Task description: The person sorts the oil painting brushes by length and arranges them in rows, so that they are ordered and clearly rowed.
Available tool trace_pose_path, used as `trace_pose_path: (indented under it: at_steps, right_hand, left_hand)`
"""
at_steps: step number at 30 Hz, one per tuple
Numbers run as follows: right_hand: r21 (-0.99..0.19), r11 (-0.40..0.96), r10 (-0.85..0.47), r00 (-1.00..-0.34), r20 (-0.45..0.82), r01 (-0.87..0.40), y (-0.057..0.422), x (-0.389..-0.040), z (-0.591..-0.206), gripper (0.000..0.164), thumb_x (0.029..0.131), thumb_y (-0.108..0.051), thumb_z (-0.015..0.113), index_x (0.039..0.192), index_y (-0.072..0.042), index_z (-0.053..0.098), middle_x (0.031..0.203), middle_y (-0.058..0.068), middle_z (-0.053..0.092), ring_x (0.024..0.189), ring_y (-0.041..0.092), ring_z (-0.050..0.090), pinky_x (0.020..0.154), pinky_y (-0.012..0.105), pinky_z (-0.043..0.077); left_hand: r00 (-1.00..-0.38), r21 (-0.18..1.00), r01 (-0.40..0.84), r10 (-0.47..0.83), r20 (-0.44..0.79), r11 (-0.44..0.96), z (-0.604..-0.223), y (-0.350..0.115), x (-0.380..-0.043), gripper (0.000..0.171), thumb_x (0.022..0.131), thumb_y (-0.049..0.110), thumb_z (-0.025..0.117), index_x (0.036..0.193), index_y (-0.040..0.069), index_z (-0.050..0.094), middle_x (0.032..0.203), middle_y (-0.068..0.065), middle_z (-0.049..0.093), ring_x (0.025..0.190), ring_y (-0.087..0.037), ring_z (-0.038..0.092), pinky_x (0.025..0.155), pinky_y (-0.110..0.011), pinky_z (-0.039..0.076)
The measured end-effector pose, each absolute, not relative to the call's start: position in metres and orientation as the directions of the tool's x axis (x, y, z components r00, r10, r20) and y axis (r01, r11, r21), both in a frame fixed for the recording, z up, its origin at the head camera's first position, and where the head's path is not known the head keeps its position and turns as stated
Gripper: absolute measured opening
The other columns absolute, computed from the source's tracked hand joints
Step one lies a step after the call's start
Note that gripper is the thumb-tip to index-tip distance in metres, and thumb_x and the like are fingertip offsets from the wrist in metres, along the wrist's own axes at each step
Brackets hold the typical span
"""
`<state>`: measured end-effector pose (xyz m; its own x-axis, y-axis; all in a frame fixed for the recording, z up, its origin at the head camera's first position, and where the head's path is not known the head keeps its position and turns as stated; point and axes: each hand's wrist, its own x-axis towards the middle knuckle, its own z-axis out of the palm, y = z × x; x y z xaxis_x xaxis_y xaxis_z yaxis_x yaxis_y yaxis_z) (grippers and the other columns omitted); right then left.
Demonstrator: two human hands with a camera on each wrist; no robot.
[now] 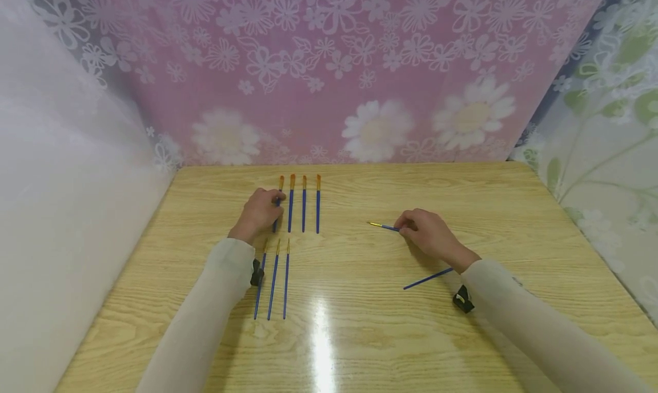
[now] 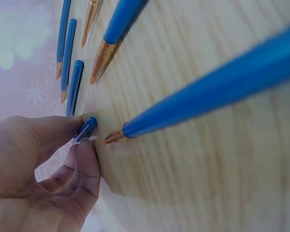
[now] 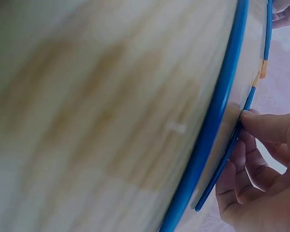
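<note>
In the head view, my left hand (image 1: 260, 212) is at the left end of a back row of paintbrushes. Its thumb and fingers pinch the leftmost paintbrush (image 1: 281, 181), whose blue handle end (image 2: 89, 126) shows between the fingertips in the left wrist view. Three more flat-tipped brushes, the nearest one (image 1: 291, 204) among them, lie parallel to its right. Over on the right side, my right hand (image 1: 429, 233) pinches a thin paintbrush (image 3: 248, 99) by its blue handle, its pointed tip facing left. Below that hand lies another blue-handled brush (image 1: 428, 279), partly hidden by the wrist.
Three thin brushes, one of them in the middle (image 1: 273, 284), form a front row beside the left forearm. All lie on a wood-grain table (image 1: 360, 336). A pink floral cloth (image 1: 319, 84) hangs behind its far edge; a pale wall (image 1: 67, 170) borders the left.
</note>
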<state>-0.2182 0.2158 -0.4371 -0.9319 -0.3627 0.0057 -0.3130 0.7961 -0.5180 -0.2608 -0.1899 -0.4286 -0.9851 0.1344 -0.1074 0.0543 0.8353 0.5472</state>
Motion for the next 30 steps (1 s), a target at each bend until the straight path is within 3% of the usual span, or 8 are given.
trace_pose_path:
  at_steps: [9,23,30]
  right_hand:
    - [-0.525,0.785,-0.37,-0.929,0.027,-0.328,0.212,-0.218,-0.433,0.011,0.107,-0.006,0.066,0.114,-0.006,0.075,0.11,0.013,0.073,0.097,0.027,0.068,0.088,0.052,0.056]
    - [-0.617,0.716,-0.406,-0.914,0.013,-0.327,0.167,-0.198,-0.421,0.011,0.107,-0.007,0.065,0.117,-0.007,0.069,0.111,0.012,0.077,0.096,0.028,0.075,0.082,0.043,0.061]
    - [-0.677,0.656,-0.472,-0.881,-0.024,-0.333,0.138,-0.183,-0.419,0.013,0.108,-0.007,0.064,0.118,-0.009,0.072,0.112,0.01,0.074,0.084,0.016,0.071,0.075,0.033,0.058]
  left_hand:
    - [-0.984,0.547,0.056,0.139,-0.111,0.835,-0.431,-0.19,-0.262,0.044,0.11,0.01,0.057,0.153,0.003,0.061,0.15,-0.028,0.056,0.139,-0.044,0.053,0.106,-0.056,0.049]
    - [-0.985,0.545,0.045,0.129,-0.118,0.837,-0.43,-0.191,-0.262,0.045,0.109,0.011,0.056,0.153,0.004,0.061,0.15,-0.027,0.055,0.138,-0.044,0.054,0.107,-0.055,0.049]
    - [-0.985,0.557,0.053,0.136,-0.108,0.829,-0.432,-0.191,-0.263,0.044,0.11,0.011,0.057,0.153,0.003,0.061,0.15,-0.027,0.056,0.142,-0.044,0.051,0.112,-0.057,0.048]
